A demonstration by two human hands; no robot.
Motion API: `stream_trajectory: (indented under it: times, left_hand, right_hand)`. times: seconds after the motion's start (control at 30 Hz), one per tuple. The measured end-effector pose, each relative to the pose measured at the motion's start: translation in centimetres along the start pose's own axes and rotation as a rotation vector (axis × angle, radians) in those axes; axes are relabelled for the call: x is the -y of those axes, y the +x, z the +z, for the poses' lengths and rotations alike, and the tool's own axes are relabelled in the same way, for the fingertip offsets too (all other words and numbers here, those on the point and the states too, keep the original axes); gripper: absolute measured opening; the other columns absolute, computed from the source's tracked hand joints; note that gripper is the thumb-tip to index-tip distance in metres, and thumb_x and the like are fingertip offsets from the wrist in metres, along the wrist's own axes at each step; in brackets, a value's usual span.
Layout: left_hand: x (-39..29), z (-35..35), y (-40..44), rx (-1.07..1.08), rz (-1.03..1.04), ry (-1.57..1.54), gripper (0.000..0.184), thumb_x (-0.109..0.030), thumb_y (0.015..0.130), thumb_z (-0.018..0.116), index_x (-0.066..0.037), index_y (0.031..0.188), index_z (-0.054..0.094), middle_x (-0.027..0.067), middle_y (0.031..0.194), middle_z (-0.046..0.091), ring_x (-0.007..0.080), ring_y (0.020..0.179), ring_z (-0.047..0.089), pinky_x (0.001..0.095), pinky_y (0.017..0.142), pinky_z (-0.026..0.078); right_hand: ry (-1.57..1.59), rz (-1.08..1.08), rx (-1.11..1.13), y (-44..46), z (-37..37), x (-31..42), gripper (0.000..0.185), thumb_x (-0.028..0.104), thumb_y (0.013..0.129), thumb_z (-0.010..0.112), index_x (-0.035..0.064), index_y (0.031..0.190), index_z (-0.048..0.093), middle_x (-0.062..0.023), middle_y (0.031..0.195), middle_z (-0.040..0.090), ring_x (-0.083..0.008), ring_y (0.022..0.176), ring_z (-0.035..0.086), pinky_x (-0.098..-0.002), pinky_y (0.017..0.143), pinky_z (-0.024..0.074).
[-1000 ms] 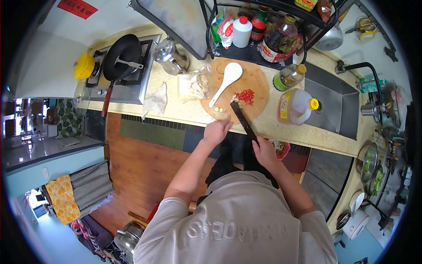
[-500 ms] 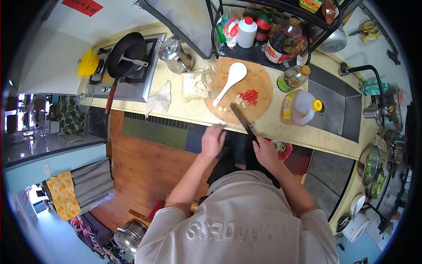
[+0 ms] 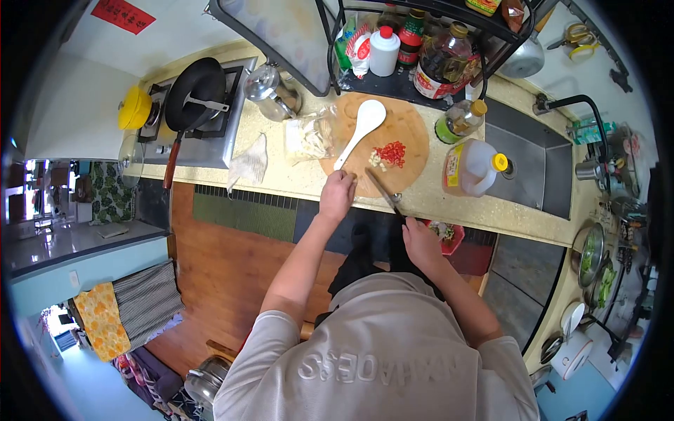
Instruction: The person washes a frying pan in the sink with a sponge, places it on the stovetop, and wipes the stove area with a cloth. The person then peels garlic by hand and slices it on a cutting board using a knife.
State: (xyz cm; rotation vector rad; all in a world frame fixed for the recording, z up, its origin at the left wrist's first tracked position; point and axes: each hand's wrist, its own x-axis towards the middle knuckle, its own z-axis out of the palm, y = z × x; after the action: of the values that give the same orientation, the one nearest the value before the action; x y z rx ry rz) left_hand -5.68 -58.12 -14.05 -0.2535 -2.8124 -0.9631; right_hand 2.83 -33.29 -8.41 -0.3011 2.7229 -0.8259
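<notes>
On the round wooden board lie chopped red pepper and, beside it, small pale chopped pieces. A white spoon rests across the board's left half. My right hand is wrapped round the handle of a knife, whose blade lies over the board's front part. My left hand is at the board's front left edge, just below the spoon's handle end, with its fingers drawn together; the pale pieces seen there earlier are hidden by it.
Left of the board are a bag of pale food, a cloth, a metal pot and a wok on the stove. To the right stand a dark bottle and a large jug beside the sink.
My left hand has moved from the counter's front edge up onto the board's front left, and its fingers have closed. The knife has turned and shifted slightly, still in my right hand.
</notes>
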Motion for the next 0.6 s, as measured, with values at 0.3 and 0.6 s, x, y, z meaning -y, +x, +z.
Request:
stream_trajectory:
  times: [0.3,0.6]
  left_hand:
    - [-2.4,1.3,-1.4,0.112,0.032,-0.151,0.016,-0.005,0.081,0.068,-0.002,0.097,0.068,0.0152,0.086,0.059,0.0334,0.082,0.06,0.0399,0.073,0.05]
    - [-4.0,2.8,-0.1,0.044,-0.027,-0.159,0.017,-0.005,0.078,0.069,0.001,0.095,0.067,0.0161,0.087,0.06,0.0348,0.084,0.06,0.0409,0.074,0.051]
  right_hand:
    - [-0.011,0.057,-0.057,-0.4,-0.9,-0.9,0.02,0.019,0.094,0.054,0.0014,0.103,0.053,-0.0223,0.088,0.064,-0.0415,0.079,0.063,-0.0507,0.067,0.0503]
    - [0.032,0.038,-0.099,-1.3,-1.1,-1.6,0.02,0.019,0.093,0.055,0.0018,0.103,0.054,-0.02,0.086,0.063,-0.0413,0.079,0.061,-0.0505,0.068,0.0484]
